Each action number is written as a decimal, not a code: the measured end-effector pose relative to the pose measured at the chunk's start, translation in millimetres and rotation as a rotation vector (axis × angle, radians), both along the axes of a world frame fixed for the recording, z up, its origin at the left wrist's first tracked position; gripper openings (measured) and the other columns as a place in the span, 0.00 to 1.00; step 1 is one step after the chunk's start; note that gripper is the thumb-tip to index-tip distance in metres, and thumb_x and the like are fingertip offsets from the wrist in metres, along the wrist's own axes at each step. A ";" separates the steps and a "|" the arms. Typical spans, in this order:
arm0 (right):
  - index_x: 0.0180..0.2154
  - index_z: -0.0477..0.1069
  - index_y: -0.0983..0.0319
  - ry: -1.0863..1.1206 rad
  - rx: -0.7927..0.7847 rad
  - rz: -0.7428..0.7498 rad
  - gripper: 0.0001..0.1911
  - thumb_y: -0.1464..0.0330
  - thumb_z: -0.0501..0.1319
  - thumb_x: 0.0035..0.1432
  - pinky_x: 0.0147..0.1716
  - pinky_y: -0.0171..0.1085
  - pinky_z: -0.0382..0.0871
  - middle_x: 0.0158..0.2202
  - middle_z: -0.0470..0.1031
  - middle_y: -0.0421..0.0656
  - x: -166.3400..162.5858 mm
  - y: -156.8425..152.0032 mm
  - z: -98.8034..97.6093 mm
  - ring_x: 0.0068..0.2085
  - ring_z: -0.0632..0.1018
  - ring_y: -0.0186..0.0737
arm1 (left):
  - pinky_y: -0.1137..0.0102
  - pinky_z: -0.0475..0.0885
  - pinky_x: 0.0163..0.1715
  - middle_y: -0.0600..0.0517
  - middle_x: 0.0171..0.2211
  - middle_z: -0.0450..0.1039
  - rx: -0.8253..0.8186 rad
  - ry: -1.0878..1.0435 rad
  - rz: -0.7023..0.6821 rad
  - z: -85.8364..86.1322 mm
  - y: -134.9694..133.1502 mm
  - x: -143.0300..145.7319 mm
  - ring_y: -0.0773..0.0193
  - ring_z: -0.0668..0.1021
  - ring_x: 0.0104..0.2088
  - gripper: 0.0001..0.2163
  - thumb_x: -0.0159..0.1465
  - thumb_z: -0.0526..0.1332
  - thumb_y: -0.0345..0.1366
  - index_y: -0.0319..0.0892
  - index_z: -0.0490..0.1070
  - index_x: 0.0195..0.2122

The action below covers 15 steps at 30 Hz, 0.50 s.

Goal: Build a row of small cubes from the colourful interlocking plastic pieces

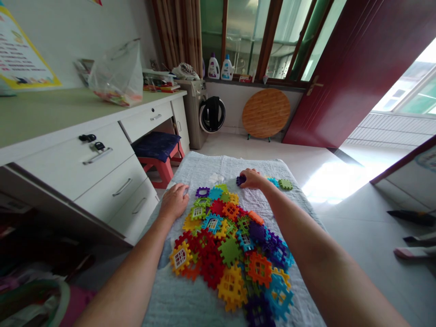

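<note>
A heap of colourful plastic interlocking tiles (231,245) lies on a pale grey cloth (204,168) spread over a low surface. My left hand (174,200) rests palm down on the cloth at the heap's left edge, fingers loosely stretched, holding nothing. My right hand (251,178) reaches to the far side of the heap, its fingers curled round a purple tile (240,180). Beside that hand lie a green tile (285,184) and a blue tile (273,181), apart from the heap.
A white desk with drawers (102,159) stands on the left, with a plastic bag (117,75) on top and a red stool (160,156) under it. A washing machine (204,113), a round wooden board (265,112) and a red door (357,68) stand beyond. Tiled floor lies to the right.
</note>
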State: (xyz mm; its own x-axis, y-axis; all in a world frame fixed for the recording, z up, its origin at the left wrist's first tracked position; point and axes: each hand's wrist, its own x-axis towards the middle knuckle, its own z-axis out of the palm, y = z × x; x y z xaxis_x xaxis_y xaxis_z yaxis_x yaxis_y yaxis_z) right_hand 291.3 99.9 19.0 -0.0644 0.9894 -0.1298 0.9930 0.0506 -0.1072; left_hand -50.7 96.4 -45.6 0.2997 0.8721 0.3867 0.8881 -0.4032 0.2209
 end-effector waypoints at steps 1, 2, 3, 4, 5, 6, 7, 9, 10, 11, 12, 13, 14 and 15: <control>0.49 0.72 0.57 0.003 0.002 0.001 0.27 0.58 0.66 0.45 0.42 0.41 0.61 0.50 0.71 0.47 -1.0 0.3 -0.7 0.50 0.68 0.53 | 0.60 0.67 0.55 0.43 0.52 0.72 -0.002 -0.001 -0.002 -0.1 0.0 -0.1 0.54 0.73 0.53 0.17 0.61 0.52 0.35 0.41 0.72 0.49; 0.49 0.72 0.57 0.007 0.002 0.003 0.26 0.58 0.66 0.45 0.42 0.41 0.61 0.50 0.71 0.47 -2.0 0.4 -1.2 0.49 0.68 0.53 | 0.60 0.67 0.56 0.44 0.52 0.72 -0.004 -0.001 -0.004 -0.1 -0.1 -0.1 0.54 0.73 0.53 0.17 0.61 0.52 0.35 0.41 0.72 0.49; 0.48 0.72 0.57 0.011 0.002 0.004 0.26 0.59 0.66 0.45 0.42 0.42 0.61 0.50 0.71 0.47 -3.0 0.3 -1.4 0.49 0.68 0.53 | 0.60 0.67 0.56 0.44 0.52 0.72 -0.005 -0.002 -0.007 -0.2 -0.2 -0.1 0.54 0.73 0.53 0.17 0.61 0.52 0.35 0.41 0.72 0.49; 0.49 0.72 0.57 0.016 0.002 0.003 0.26 0.59 0.66 0.45 0.43 0.42 0.61 0.50 0.71 0.48 -3.8 0.1 -1.1 0.50 0.68 0.53 | 0.60 0.67 0.56 0.44 0.52 0.72 -0.004 -0.003 -0.008 -0.2 -0.2 -0.1 0.54 0.73 0.53 0.17 0.61 0.52 0.35 0.41 0.72 0.49; 0.49 0.72 0.58 0.020 0.004 0.001 0.27 0.59 0.66 0.45 0.43 0.42 0.61 0.50 0.70 0.48 -4.2 -0.4 -0.2 0.50 0.67 0.54 | 0.61 0.66 0.56 0.44 0.52 0.72 -0.003 -0.005 -0.009 -0.3 -0.3 -0.1 0.55 0.73 0.53 0.17 0.61 0.52 0.35 0.41 0.72 0.49; 0.51 0.71 0.58 0.025 0.008 -0.003 0.29 0.59 0.67 0.45 0.44 0.43 0.61 0.51 0.70 0.48 -4.1 -1.4 1.2 0.51 0.67 0.54 | 0.61 0.66 0.56 0.44 0.52 0.72 -0.002 -0.007 -0.009 -0.4 -0.3 -0.1 0.55 0.73 0.53 0.17 0.61 0.52 0.35 0.41 0.72 0.49; 0.53 0.69 0.58 0.028 0.012 -0.007 0.31 0.59 0.67 0.45 0.45 0.44 0.61 0.53 0.69 0.49 -3.2 -3.1 3.4 0.52 0.67 0.55 | 0.61 0.66 0.56 0.44 0.52 0.72 -0.001 -0.008 -0.010 -0.4 -0.3 -0.1 0.55 0.73 0.53 0.17 0.61 0.51 0.36 0.41 0.72 0.49; 0.58 0.64 0.59 0.052 0.048 -0.025 0.35 0.59 0.66 0.47 0.47 0.45 0.62 0.56 0.66 0.50 1.6 -9.7 9.1 0.53 0.66 0.55 | 0.61 0.66 0.55 0.43 0.52 0.71 -0.001 -0.008 -0.008 -0.2 -0.4 0.0 0.54 0.73 0.53 0.17 0.61 0.51 0.36 0.40 0.72 0.49; 0.59 0.63 0.60 0.083 0.087 -0.037 0.36 0.60 0.65 0.49 0.48 0.45 0.62 0.57 0.65 0.51 5.6 -15.4 12.2 0.54 0.66 0.54 | 0.60 0.66 0.55 0.43 0.52 0.71 -0.002 -0.006 -0.006 0.0 -0.5 0.1 0.54 0.72 0.53 0.17 0.61 0.52 0.36 0.40 0.72 0.49; 0.59 0.62 0.61 0.127 0.142 -0.051 0.35 0.61 0.64 0.50 0.49 0.45 0.62 0.58 0.65 0.51 10.6 -22.9 15.2 0.54 0.66 0.54 | 0.60 0.66 0.55 0.43 0.52 0.71 -0.003 -0.004 -0.006 0.3 -0.5 0.1 0.54 0.73 0.53 0.17 0.61 0.52 0.36 0.40 0.72 0.49; 0.58 0.63 0.61 0.186 0.211 -0.065 0.33 0.62 0.63 0.51 0.50 0.45 0.62 0.57 0.65 0.51 16.5 -32.3 17.6 0.54 0.67 0.53 | 0.60 0.67 0.55 0.43 0.52 0.71 -0.004 -0.002 -0.007 0.6 -0.7 0.2 0.53 0.73 0.53 0.17 0.61 0.52 0.36 0.40 0.72 0.49; 0.57 0.64 0.62 0.250 0.287 -0.078 0.30 0.63 0.62 0.52 0.51 0.45 0.62 0.56 0.67 0.51 22.9 -43.4 19.2 0.54 0.68 0.52 | 0.60 0.67 0.55 0.43 0.52 0.72 -0.005 -0.003 -0.009 1.0 -0.8 0.3 0.54 0.73 0.53 0.17 0.61 0.52 0.36 0.40 0.72 0.49; 0.56 0.65 0.62 0.309 0.361 -0.091 0.28 0.63 0.61 0.54 0.52 0.45 0.62 0.55 0.67 0.51 29.6 -56.0 19.7 0.54 0.69 0.51 | 0.60 0.67 0.55 0.44 0.52 0.72 -0.004 -0.006 -0.011 1.4 -1.0 0.4 0.54 0.73 0.53 0.17 0.61 0.52 0.35 0.41 0.72 0.49; 0.55 0.65 0.61 0.361 0.414 -0.105 0.26 0.63 0.60 0.55 0.52 0.45 0.63 0.54 0.68 0.51 36.3 -69.6 19.2 0.53 0.70 0.49 | 0.60 0.66 0.55 0.44 0.51 0.72 -0.002 -0.010 -0.013 1.7 -1.3 0.6 0.54 0.73 0.52 0.17 0.61 0.52 0.35 0.41 0.72 0.49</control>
State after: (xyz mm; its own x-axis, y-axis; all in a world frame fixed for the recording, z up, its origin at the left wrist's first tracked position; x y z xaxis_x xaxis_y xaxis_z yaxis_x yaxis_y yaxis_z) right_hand 327.6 30.3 38.1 0.0685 0.9566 0.2832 0.8987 0.0641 -0.4339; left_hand -50.1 95.1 -43.9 0.3068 0.8692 0.3878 0.8806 -0.4138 0.2309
